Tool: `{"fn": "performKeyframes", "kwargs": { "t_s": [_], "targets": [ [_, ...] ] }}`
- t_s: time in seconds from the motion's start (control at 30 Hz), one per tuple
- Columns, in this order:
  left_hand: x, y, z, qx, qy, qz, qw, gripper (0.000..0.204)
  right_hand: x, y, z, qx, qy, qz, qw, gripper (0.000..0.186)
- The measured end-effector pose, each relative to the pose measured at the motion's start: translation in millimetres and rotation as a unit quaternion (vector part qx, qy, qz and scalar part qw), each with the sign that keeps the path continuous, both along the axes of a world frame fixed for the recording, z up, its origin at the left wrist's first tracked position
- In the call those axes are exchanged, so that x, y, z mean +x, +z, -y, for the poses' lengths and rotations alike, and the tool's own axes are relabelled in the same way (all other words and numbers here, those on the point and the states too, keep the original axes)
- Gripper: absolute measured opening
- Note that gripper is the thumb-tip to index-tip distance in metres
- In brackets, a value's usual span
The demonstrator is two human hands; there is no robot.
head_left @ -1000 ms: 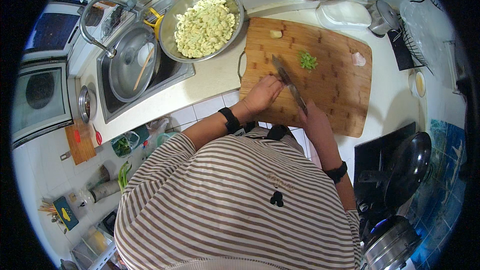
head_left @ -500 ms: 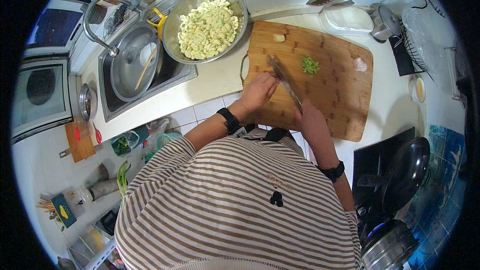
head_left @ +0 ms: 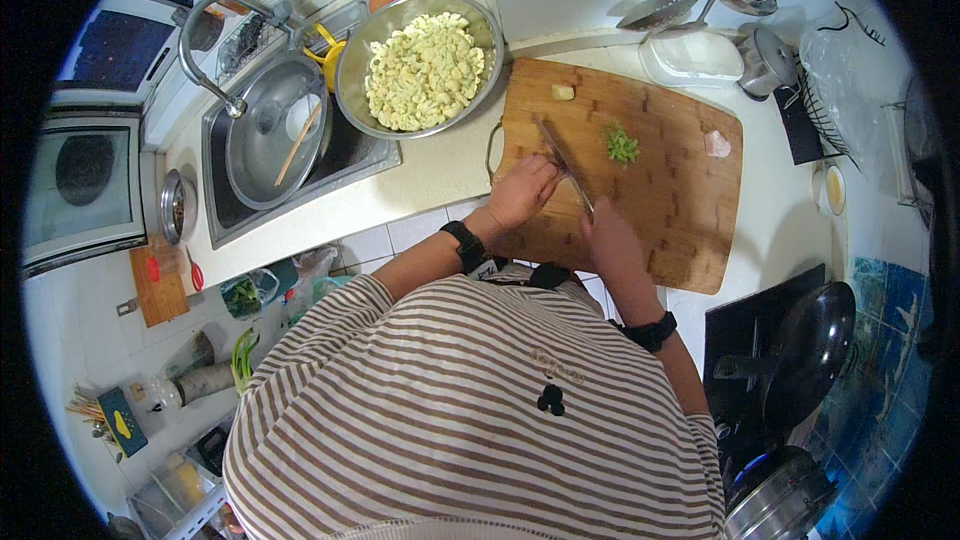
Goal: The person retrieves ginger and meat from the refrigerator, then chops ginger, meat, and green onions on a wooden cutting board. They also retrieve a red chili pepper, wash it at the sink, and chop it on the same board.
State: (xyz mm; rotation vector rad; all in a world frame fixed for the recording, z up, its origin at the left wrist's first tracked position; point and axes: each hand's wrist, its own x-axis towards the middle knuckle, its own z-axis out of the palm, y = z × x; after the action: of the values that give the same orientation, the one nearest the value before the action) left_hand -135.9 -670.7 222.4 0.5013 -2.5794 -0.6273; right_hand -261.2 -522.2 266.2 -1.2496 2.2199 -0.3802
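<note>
One knife slants over the wooden board on the desk, its handle closed inside the right hand. Compared with half a second ago, the blade looks narrower, turned more edge-on beside the left hand's bent fingertips. The chopped green heap, the pale yellow piece and the pinkish piece keep their places on the board, so cutting seems under way, with no clear gain to the heap. The left grip is curled, fingers close together; I cannot tell whether it pinches anything, since the fingers cover that spot. The right hand is blurred, the handle mostly hidden. A metal pot is cut off lower right.
</note>
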Motion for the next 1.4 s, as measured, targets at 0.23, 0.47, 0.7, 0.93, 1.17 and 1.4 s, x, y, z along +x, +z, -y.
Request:
{"fn": "performKeyframes", "kwargs": {
  "t_s": [0.23, 0.47, 0.7, 0.93, 1.17, 1.4],
  "targets": [
    [-2.2, 12.3, 29.9, 0.017, 0.008, -0.037, 0.999, 0.012, -0.1, 4.4, 35.8, -0.072, 0.007, 0.022, 0.997, 0.027],
    [-2.9, 19.1, 33.6, 0.025, -0.005, -0.018, 1.0, 0.013, 1.9, 16.6, 21.4, -0.064, 0.009, 0.012, 0.998, 0.029],
    [-0.9, 23.0, 35.8, 0.03, -0.034, 0.006, 0.999, 0.013, 13.6, 9.4, 59.8, -0.106, -0.045, 0.015, 0.993, 0.033],
    [-3.5, 27.2, 31.8, 0.034, -0.026, -0.03, 0.999, 0.013, -5.5, 4.0, 16.6, -0.093, -0.085, 0.073, 0.989, 0.033],
    [-11.8, 36.8, 19.4, 0.028, 0.009, -0.037, 0.999, 0.014, -22.5, 26.2, 6.7, -0.116, -0.064, 0.05, 0.99, 0.03],
    [-20.1, 47.2, 21.8, 0.007, -0.004, -0.009, 1.0, 0.015, -29.8, 36.2, -3.2, -0.14, -0.008, 0.029, 0.99, 0.031]
  ]
}}
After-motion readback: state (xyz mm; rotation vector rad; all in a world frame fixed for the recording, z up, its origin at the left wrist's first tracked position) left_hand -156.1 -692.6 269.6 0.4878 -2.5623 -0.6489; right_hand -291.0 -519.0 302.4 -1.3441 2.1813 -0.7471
